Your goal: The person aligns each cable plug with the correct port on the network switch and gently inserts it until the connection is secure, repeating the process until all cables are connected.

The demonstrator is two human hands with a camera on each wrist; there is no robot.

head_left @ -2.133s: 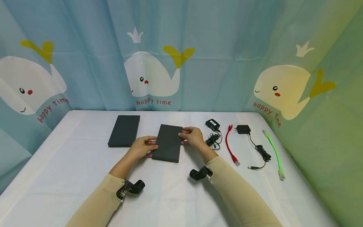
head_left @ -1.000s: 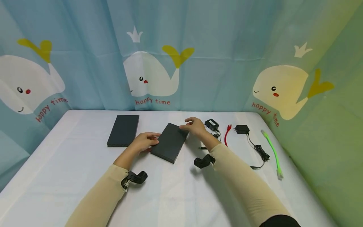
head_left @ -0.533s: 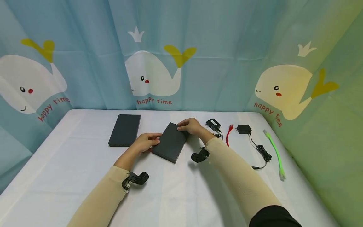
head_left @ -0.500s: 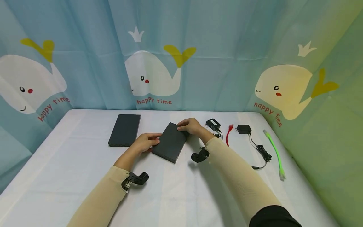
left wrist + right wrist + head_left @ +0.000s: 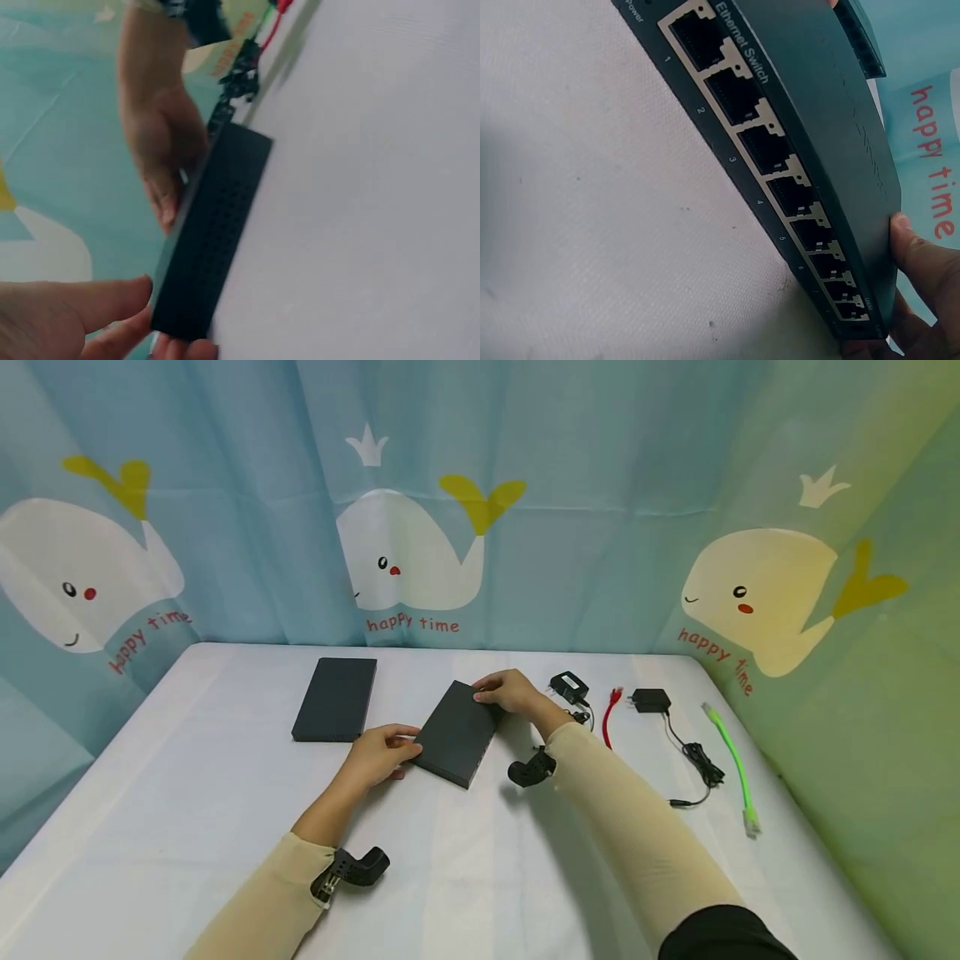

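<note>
Near the middle of the table, a flat black Ethernet switch (image 5: 457, 735) lies at a slant between the two hands. My left hand (image 5: 378, 756) pinches its left edge near the front corner, thumb on top and fingers below, as the left wrist view also shows. At the far right corner my right hand (image 5: 510, 692) grips it. A row of numbered ports (image 5: 769, 150) runs along its right side in the right wrist view. A second flat black box (image 5: 334, 700) lies to the left, just beyond the left hand.
Right of the hands lie a black power adapter (image 5: 570, 687), its cord partly hidden by the right arm, and a red network cable (image 5: 609, 718). Further right are another power adapter (image 5: 651, 700) with a coiled cord and a green network cable (image 5: 733, 764). A whale-print curtain (image 5: 600, 568) hangs behind.
The switch has turned clockwise from nearly straight to slanted. My right hand shifted from its right edge to the far corner. The left hand slid down towards the near corner.
</note>
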